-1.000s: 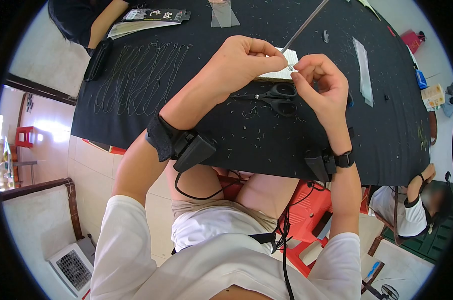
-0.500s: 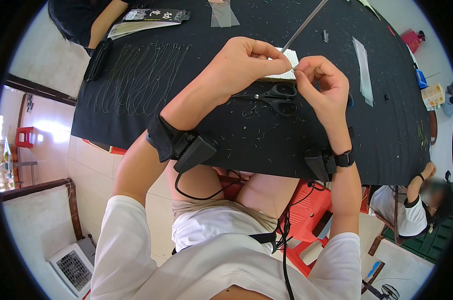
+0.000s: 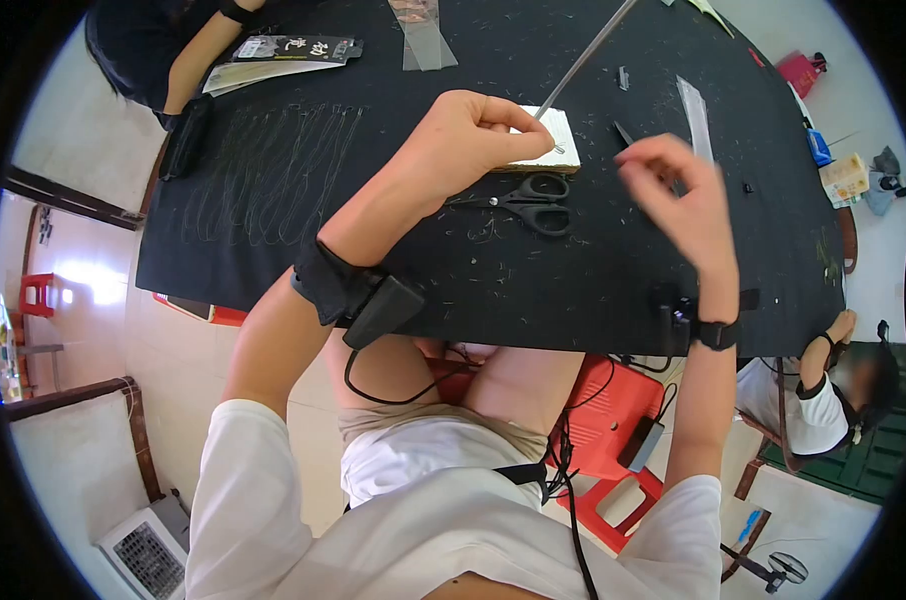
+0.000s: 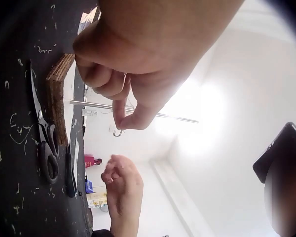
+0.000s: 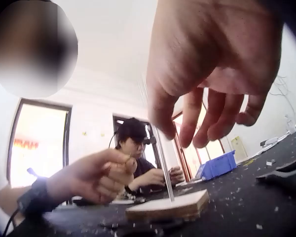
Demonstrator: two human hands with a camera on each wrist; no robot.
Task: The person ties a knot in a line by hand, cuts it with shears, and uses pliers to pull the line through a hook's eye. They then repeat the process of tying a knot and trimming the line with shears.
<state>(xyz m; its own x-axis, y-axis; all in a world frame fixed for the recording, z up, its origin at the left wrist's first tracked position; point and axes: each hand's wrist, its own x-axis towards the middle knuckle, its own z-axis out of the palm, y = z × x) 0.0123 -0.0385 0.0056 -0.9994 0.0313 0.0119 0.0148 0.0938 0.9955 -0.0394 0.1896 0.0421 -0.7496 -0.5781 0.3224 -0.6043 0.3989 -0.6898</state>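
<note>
My left hand (image 3: 478, 135) pinches a small metal fish hook (image 4: 118, 133) between thumb and index fingertip, its bend showing below the fingertips in the left wrist view. A thin metal rod (image 3: 588, 62) rises from a white-topped wooden block (image 3: 561, 150), right beside this hand. To the right, my right hand (image 3: 685, 200) is blurred, with loosely bent fingers and nothing visible between them. Black-handled scissors (image 3: 541, 207) lie on the black cloth in front of the block. Near the right fingertips lies a dark pointed tool (image 3: 624, 133), partly hidden by the hand.
Loops of thin line (image 3: 273, 170) are laid out on the left of the black table (image 3: 533, 290). A black package (image 3: 298, 50), clear plastic bags (image 3: 423, 38) and a long clear strip (image 3: 695, 118) lie farther out. Line clippings are scattered about. Other people sit at the table.
My right hand has come away from the left fingertips and moved right. The left hand keeps its pinch beside the rod. The head view has shifted slightly.
</note>
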